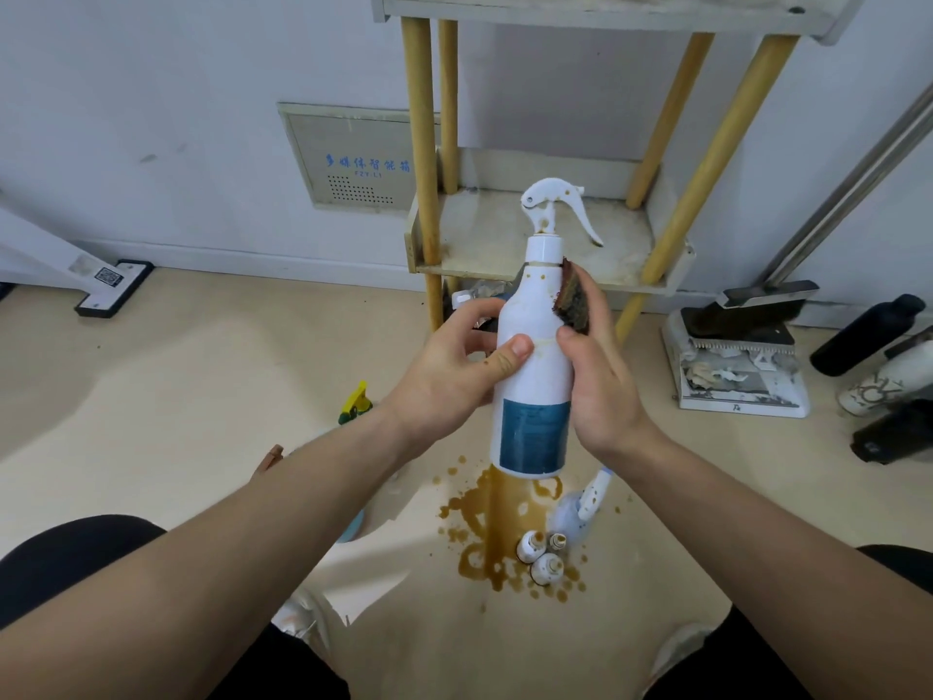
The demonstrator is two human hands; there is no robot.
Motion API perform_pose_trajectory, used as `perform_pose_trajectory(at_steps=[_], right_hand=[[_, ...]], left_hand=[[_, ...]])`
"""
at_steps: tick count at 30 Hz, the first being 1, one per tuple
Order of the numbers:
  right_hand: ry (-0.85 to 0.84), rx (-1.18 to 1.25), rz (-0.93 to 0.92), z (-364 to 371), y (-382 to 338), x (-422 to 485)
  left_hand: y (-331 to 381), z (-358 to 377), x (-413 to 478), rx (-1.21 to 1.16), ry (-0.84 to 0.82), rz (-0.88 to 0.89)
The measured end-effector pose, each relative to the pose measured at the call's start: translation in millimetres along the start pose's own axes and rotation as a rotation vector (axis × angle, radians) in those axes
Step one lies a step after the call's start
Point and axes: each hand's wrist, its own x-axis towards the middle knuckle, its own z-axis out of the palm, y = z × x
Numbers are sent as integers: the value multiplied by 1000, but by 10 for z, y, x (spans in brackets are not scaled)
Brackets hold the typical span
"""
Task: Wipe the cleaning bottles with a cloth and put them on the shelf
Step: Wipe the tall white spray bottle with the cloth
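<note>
- Two hands hold one white spray bottle [535, 376] upright in the air, in front of the shelf [505, 245] and above the floor [202, 396].
- Left hand [454, 366]: fingers curl round the middle of the bottle, with the thumb on its front, above the blue label.
- Right hand [601, 391]: fingers grip a dark, stained cloth [570, 300] and press it against the bottle's shoulder, just below the white collar; the thumb touches the bottle's side.
- Brown drips mark the bottle's neck and trigger head.
- The lower shelf board is bare and stained; yellow posts stand at its corners.
- A brown spill [497, 512] spreads on the floor right under the bottle.
- Three small bottles [540, 558] stand in the spill, close together; a pale sprayer [580, 507] lies just beside them.
- A yellow-green sprayer [357, 404] shows past the left wrist.
- A dustpan [742, 366] with scraps sits on the floor by the wall, right of the shelf; a black bottle [868, 333] lies beyond it.
</note>
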Motion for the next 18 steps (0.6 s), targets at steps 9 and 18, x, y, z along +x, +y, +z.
perform_pose_trajectory(at_steps=[9,18], right_hand=[[-3,47,-14,13,-70,12],[-25,-626,-422,-4,-149,-51]], left_hand=[[43,-10,27,-46,-94,81],[69,-3,60,35,64,282]])
